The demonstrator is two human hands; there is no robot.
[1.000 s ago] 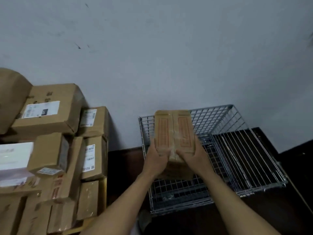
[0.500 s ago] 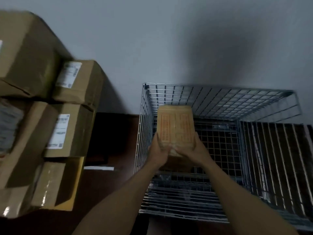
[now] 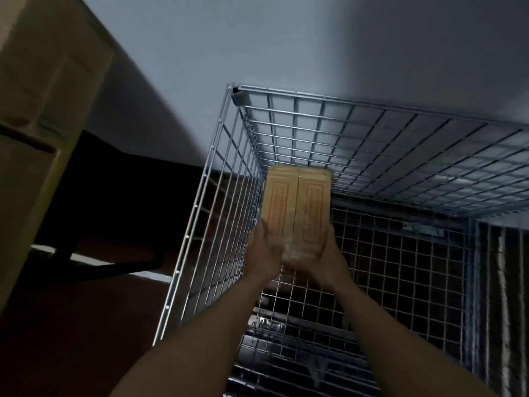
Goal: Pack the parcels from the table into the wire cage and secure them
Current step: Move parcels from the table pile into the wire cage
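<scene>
the parcel [image 3: 297, 213] has dropped from above the wire cage [image 3: 372, 130] rim to inside it, near the cage's far left corner. it seems not yet down on the cage floor. the left grip [image 3: 262, 250] and right grip [image 3: 329, 253] both clasp its near end. placing looks close. stacked boxes [image 3: 48, 110] left of the cage still wait.

The wire cage [image 3: 372, 133], in the right half of the frame, is bare metal wire, silvery and shiny. The parcel [image 3: 297, 207] in the middle is brown cardboard, matt, with red print; the clear tape [image 3: 300, 248] at its lower end looks glossy. The big box [image 3: 43, 96] at the left edge is also matt brown cardboard. The wall [image 3: 272, 38] at the top is painted, matt and smooth.
</scene>
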